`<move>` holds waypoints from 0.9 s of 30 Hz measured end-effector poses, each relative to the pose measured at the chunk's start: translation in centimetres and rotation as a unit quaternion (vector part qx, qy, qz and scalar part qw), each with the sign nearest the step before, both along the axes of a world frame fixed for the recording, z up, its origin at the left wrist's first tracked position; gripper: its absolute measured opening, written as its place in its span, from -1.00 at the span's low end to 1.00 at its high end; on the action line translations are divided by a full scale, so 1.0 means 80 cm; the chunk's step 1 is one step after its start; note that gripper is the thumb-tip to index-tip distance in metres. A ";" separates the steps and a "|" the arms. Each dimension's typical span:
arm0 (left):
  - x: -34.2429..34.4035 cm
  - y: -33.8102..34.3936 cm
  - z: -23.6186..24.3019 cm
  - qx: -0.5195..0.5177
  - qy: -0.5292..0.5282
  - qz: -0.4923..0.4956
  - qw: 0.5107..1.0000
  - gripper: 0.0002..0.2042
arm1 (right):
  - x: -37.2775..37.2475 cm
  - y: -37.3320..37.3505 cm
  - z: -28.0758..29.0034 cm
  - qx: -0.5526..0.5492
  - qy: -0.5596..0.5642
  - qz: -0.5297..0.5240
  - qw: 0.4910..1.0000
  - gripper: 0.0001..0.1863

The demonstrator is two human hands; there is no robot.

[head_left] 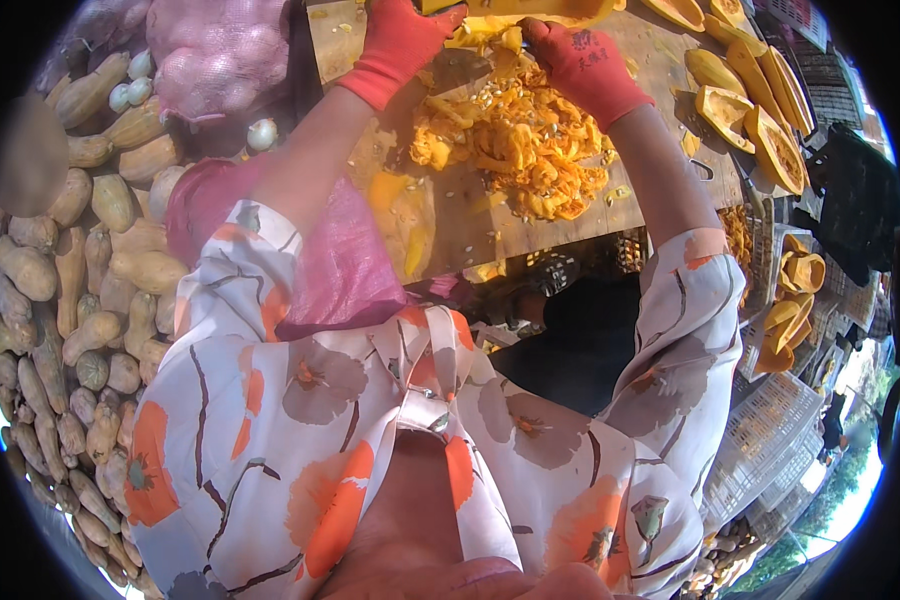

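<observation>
At the top of the head view, my left hand [400, 50] in a red glove is closed at the near side of a long yellow squash piece [530, 10]; what exactly its fingers grip is partly hidden. My right hand [575, 70], also red-gloved, has its fingers curled at that piece, around something too small to make out. Below and between them, a heap of orange pulp and seeds [530, 150] lies on a wooden board [460, 230], with loose seeds and peel scraps about it.
Cut squash halves [776, 147] line the board's right side, beside plastic crates [760, 450]. Whole squashes [80, 280] are piled at left, with a net sack of onions [207, 60] above them. A pink sack [340, 270] lies against the board's near left.
</observation>
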State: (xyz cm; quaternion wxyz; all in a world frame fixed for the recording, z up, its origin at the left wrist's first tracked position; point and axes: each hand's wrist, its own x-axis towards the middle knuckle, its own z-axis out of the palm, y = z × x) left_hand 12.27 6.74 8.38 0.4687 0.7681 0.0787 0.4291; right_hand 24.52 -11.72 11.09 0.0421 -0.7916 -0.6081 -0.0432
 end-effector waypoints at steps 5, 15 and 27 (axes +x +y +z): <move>-0.007 -0.014 0.002 -0.110 0.067 -0.005 0.992 -0.47 | -0.021 -0.049 -0.022 0.072 -0.005 -0.059 0.996 -0.87; -0.015 -0.020 -0.015 -0.117 0.079 -0.014 0.990 -0.51 | -0.066 0.015 0.019 -0.024 0.054 -0.204 0.977 -0.79; -0.015 -0.014 -0.005 -0.152 0.011 -0.041 0.988 -0.56 | -0.052 0.021 0.032 -0.014 -0.027 -0.133 0.991 -0.86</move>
